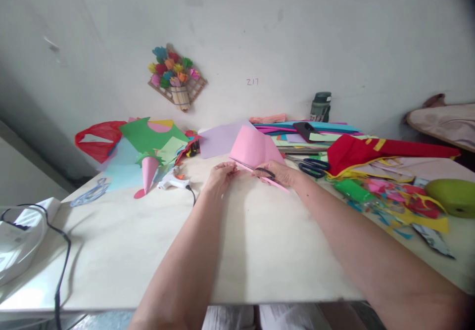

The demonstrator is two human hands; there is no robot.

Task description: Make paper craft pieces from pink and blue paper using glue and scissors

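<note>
A pink paper sheet [254, 146] stands up from the table in front of me. My right hand [275, 172] is closed round the dark handles of a pair of scissors [264, 173], whose blades lie along the sheet's lower edge. A narrow pink strip [277, 185] hangs below the scissors toward the right. At the sheet's lower left corner, my left hand [223, 174] pinches the paper edge near the blade tips. Part of the scissors is hidden by my right fingers.
A pink cone [149, 171] and a white glue gun [173, 181] lie to the left. Dark-handled scissors [313, 167], red cloth [349, 154], paper scraps [411, 201] and a green bottle [321, 106] are on the right. A black cable [63, 251] runs over the table's left side.
</note>
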